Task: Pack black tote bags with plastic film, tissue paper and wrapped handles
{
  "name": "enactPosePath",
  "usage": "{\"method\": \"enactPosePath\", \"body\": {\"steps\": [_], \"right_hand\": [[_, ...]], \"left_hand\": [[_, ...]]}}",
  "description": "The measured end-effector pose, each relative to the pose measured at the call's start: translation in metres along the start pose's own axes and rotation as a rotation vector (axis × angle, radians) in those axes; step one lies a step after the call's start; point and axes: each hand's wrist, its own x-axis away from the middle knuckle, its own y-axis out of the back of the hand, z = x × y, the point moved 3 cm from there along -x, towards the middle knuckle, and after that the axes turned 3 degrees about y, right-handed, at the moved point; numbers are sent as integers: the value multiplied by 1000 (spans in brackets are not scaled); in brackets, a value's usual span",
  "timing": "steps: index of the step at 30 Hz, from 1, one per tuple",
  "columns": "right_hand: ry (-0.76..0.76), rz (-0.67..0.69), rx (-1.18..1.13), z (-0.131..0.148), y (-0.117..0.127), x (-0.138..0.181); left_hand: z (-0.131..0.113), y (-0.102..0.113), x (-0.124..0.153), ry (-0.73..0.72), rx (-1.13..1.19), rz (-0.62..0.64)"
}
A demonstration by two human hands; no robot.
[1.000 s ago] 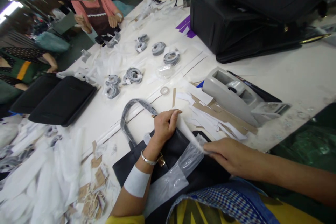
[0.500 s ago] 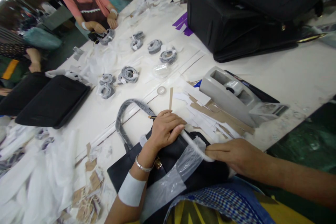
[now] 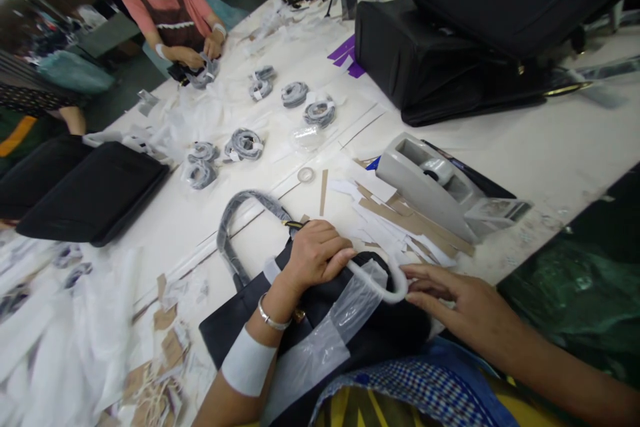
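Observation:
A black handbag [image 3: 250, 320] lies at the table's near edge, with one handle wrapped in grey film [image 3: 240, 213] looping up over the table. My left hand [image 3: 315, 253] is closed on the bag's second handle, which is covered in white wrap [image 3: 385, 287]. My right hand [image 3: 450, 293] has its fingers stretched out and pinches the far end of that white wrap. A clear plastic sheet [image 3: 325, 340] lies across the bag between my arms.
A grey tape dispenser [image 3: 430, 187] stands on paper and cardboard scraps [image 3: 400, 220] to the right. Several coiled wrapped straps [image 3: 245, 143] lie further up. Black bags [image 3: 450, 47] sit at the back right, black cases [image 3: 90, 193] on the left. A person in pink [image 3: 170, 13] handles straps far off.
The white wrap now curves around the handle between my hands. My right hand has loosened from a flat grip to a fingertip pinch. My left hand has curled tighter on the handle.

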Motion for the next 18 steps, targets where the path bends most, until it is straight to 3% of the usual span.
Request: {"method": "enactPosePath", "body": {"steps": [3,5,11,15,18], "right_hand": [[-64,85,-58,4,-10,-12],[-26,119,39,7,-12,-17],[488,-94,808,24,-9,-7],[807,-264,935,24,-22,8],[922,-333,1012,12,-39,10]], "left_hand": [[-3,-7,-2,2,-31,15],[-4,-14,-5,44,-73,55],[0,-31,-11,218,-186,177],[-1,-32,-8,250,-202,179],[1,-35,-5,254,-218,165]]}}
